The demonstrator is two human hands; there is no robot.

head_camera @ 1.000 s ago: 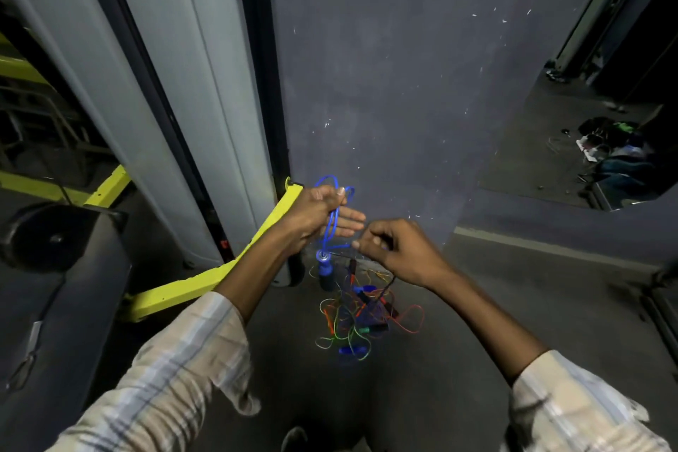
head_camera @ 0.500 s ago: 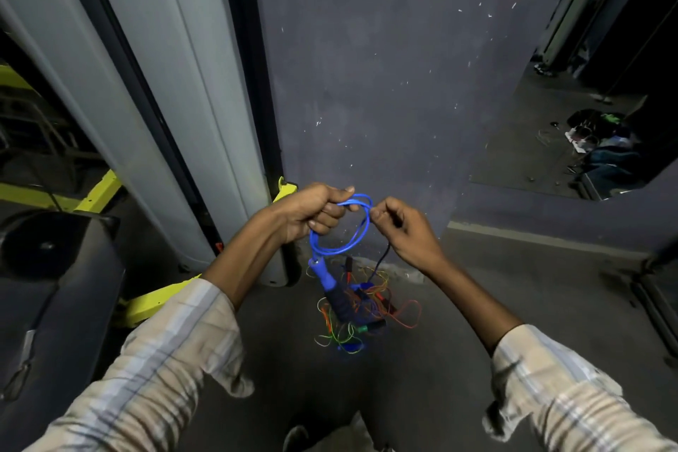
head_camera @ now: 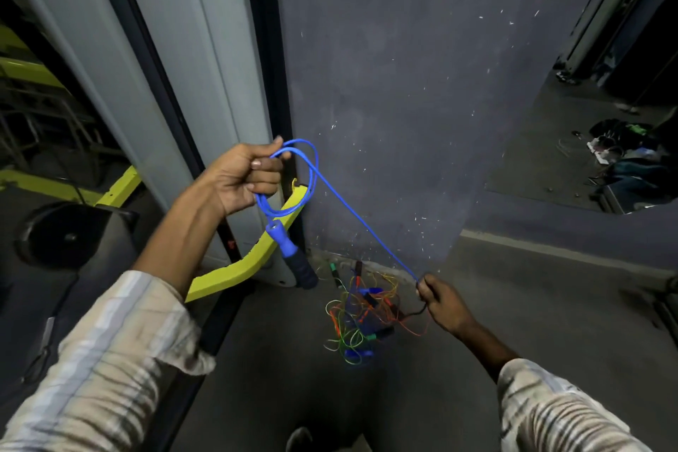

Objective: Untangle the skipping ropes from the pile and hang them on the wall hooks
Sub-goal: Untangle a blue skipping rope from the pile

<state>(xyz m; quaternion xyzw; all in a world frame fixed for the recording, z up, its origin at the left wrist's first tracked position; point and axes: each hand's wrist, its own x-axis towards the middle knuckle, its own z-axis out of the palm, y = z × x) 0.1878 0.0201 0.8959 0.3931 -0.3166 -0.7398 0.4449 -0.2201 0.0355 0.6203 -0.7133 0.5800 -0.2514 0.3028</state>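
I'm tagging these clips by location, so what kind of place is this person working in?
Probably a gym or sports storage room, dimly lit. A pile of skipping ropes lies on a bare grey floor, a yellow machine frame stands beside a round black weight plate, and a wall mirror hangs on the right.

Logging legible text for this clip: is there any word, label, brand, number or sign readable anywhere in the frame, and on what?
None can be read.
Small red mark on the dark door frame strip: too small and blurred to tell whether it is text.
Blue skipping rope and its handle: no print visible.
Clutter on the floor at the far right: too small and dim to show any label.
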